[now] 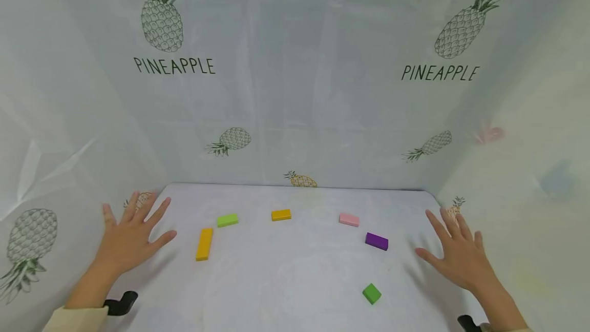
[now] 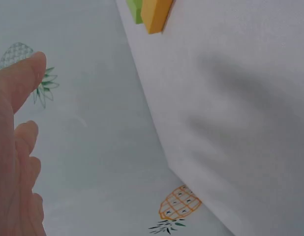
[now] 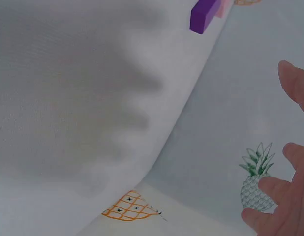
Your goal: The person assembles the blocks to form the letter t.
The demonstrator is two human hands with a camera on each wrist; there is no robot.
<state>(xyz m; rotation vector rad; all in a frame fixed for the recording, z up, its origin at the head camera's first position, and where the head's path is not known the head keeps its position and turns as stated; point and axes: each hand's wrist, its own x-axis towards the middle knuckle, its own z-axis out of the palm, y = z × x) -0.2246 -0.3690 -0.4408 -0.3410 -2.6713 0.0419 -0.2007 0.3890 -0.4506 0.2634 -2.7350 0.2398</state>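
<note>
Six blocks lie on the white tabletop (image 1: pixel 286 281) in a loose arc, none touching. Left to right: long yellow block (image 1: pixel 205 244), light green block (image 1: pixel 228 220), small yellow block (image 1: pixel 281 214), pink block (image 1: pixel 349 219), purple block (image 1: pixel 377 241), dark green block (image 1: pixel 372 293), that last one corner-on and nearest the person. I'd read the gaps as letting fingers get around each piece singly. The wrist views overlap neighbours, light green with long yellow, pink with purple; from the head camera I see them apart.

Grip: both hands hold nothing, fingers spread. Left hand (image 1: pixel 129 245) is nearest the long yellow block, right hand (image 1: pixel 461 260) nearest the purple one; neither touches a block. Shadows fall inward on the tabletop, so I judge both hands lifted. Held wide like that, they leave my head view of the blocks unblocked.

Edges: far edge runs just behind the small yellow and pink blocks, pineapple-print cloth (image 1: pixel 309 91) rising beyond, so little room back there. Both hands hang around the side edges. Most sliding room is mid-table, inside the arc. Near edge is out of frame; can't tell how far it goes.
</note>
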